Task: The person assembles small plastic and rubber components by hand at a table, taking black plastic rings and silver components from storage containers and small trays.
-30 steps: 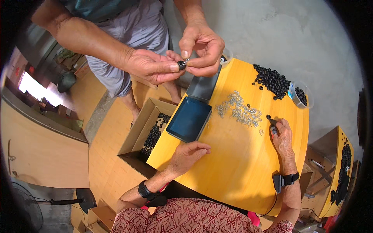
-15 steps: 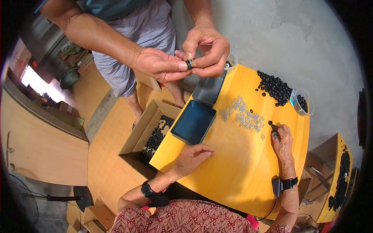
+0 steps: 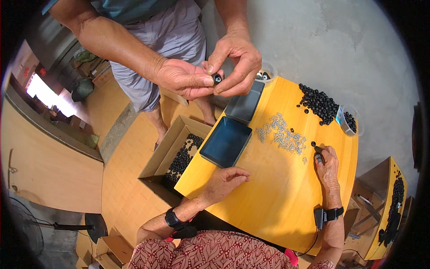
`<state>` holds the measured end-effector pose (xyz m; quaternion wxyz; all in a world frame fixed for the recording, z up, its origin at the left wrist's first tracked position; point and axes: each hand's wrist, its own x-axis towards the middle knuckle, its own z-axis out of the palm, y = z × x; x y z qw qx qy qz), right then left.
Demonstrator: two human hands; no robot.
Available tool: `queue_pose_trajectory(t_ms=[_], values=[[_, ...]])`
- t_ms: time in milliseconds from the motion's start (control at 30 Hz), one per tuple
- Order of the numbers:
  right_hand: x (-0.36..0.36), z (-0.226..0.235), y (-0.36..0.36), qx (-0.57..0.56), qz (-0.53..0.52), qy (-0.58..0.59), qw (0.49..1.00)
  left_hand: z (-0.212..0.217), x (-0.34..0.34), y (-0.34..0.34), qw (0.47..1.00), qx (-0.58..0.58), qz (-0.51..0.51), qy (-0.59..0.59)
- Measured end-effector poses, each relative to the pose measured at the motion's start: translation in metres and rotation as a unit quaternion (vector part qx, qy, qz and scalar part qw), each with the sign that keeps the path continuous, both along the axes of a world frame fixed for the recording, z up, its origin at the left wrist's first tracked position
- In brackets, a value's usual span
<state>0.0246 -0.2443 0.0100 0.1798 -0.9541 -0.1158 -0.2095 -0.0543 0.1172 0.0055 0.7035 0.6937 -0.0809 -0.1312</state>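
Note:
My right hand (image 3: 328, 167), at the right of the yellow table (image 3: 268, 188), is closed round a dark pen-shaped tool (image 3: 318, 154) with a grey band. Just beyond its tip lies a small round black part (image 3: 313, 144). My left hand (image 3: 224, 183) rests at the near left of the table, fingers loosely extended and nothing in them. Small silvery metal pieces (image 3: 282, 134) are scattered ahead of both hands. Across the table, another person's hands (image 3: 237, 60) hold up a black part (image 3: 217, 79) with a light centre.
A dark blue tray (image 3: 226, 141) and a grey tray (image 3: 245, 102) line the table's left edge. Black parts are heaped (image 3: 319, 105) at the far right beside a clear tub (image 3: 351, 125). A cardboard box (image 3: 150, 163) with more black parts stands left of the table.
The other person's hands have turned the black part so its light centre faces me. My hands hold nearly the same positions; the whole view has shifted slightly.

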Motion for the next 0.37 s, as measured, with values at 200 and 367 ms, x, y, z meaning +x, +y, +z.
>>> queue_pose_trajectory(t_ms=[200, 367], values=[[-0.001, -0.0002, -0.0016, -0.001, -0.002, 0.004, 1.0, 0.0039, 0.0009, 0.0003, 1.0, 0.01, -0.012, 0.015], [-0.0019, 0.002, 0.0016, 0.012, -0.002, 0.002, 1.0, 0.0005, 0.0004, 0.0011, 1.0, 0.002, -0.001, 0.018]])
